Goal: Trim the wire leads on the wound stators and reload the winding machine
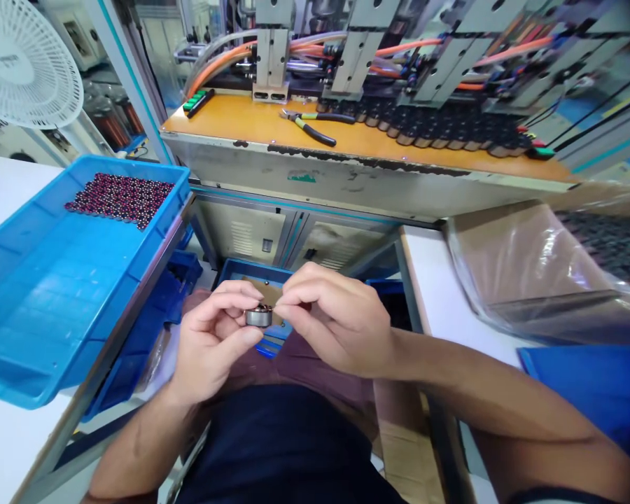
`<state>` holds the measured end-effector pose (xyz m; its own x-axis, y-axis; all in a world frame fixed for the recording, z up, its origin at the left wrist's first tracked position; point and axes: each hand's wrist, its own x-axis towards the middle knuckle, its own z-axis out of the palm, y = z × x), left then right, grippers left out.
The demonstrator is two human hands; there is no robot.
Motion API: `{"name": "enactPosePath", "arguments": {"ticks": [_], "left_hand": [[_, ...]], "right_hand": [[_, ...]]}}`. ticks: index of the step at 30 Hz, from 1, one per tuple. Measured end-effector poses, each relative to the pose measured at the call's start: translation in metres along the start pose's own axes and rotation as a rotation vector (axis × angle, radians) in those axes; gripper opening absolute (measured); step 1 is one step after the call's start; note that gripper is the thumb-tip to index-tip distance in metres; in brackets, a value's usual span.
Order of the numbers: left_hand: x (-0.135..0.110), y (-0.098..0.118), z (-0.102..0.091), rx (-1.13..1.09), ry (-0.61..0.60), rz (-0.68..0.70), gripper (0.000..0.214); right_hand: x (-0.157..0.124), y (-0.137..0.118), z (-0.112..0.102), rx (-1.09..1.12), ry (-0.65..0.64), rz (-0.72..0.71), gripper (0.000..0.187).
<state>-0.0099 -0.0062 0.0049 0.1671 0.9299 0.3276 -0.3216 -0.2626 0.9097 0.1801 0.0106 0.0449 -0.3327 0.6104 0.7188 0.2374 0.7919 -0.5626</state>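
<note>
Between the thumb and fingers of my left hand (pixel 215 332) sits a small motor stator (pixel 259 318), a short silver-grey cylinder with dark and copper-coloured parts on top. It is held upright above my lap. My right hand (pixel 336 318) is closed in a pinch just right of the stator, its fingertips close to the copper-coloured edge. Whatever lies in that pinch is too fine to make out; a thin wire cannot be told for certain.
On the left stands a blue tray (pixel 84 280) with many small dark-and-red parts (pixel 120 198) at its far end. Pliers (pixel 315 126) and rows of black cylindrical parts (pixel 425 126) lie on the orange machine ledge (pixel 231 119). Plastic-wrapped stock (pixel 530 266) is at right; a white fan (pixel 29 66) stands far left.
</note>
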Motion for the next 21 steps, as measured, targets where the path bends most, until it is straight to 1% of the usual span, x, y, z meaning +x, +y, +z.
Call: {"name": "enactPosePath", "arguments": {"ticks": [2, 4, 7, 9, 11, 14, 17, 18, 20, 21], "left_hand": [[0.002, -0.003, 0.0, 0.041, 0.024, 0.053, 0.028], [0.005, -0.007, -0.001, 0.061, 0.037, 0.076, 0.028], [0.007, -0.014, -0.006, 0.069, 0.054, 0.095, 0.028], [0.007, -0.018, -0.01, 0.066, 0.055, 0.104, 0.029], [0.008, -0.021, -0.013, 0.053, 0.045, 0.109, 0.03], [0.008, -0.022, -0.015, 0.025, 0.027, 0.102, 0.03], [0.008, -0.02, -0.014, -0.015, 0.016, 0.078, 0.029], [0.009, -0.02, -0.013, -0.052, 0.012, 0.055, 0.027], [0.012, -0.021, -0.011, -0.17, 0.012, -0.03, 0.017], [0.014, -0.022, -0.011, -0.236, 0.026, -0.084, 0.012]], "right_hand": [[-0.001, -0.004, 0.004, 0.084, 0.066, 0.163, 0.014], [-0.003, -0.009, 0.008, 0.259, 0.065, 0.406, 0.017], [-0.004, -0.011, 0.012, 0.597, -0.053, 0.777, 0.026], [-0.004, -0.009, 0.015, 0.728, -0.11, 0.915, 0.037], [-0.005, -0.005, 0.017, 0.773, -0.12, 0.97, 0.044], [-0.007, 0.003, 0.021, 0.847, -0.147, 0.979, 0.047], [-0.013, 0.007, 0.028, 0.961, -0.177, 0.913, 0.044], [-0.015, 0.008, 0.03, 0.986, -0.167, 0.885, 0.041], [-0.018, 0.008, 0.036, 0.993, -0.096, 0.812, 0.035], [-0.019, 0.009, 0.039, 0.955, -0.042, 0.753, 0.031]]}}
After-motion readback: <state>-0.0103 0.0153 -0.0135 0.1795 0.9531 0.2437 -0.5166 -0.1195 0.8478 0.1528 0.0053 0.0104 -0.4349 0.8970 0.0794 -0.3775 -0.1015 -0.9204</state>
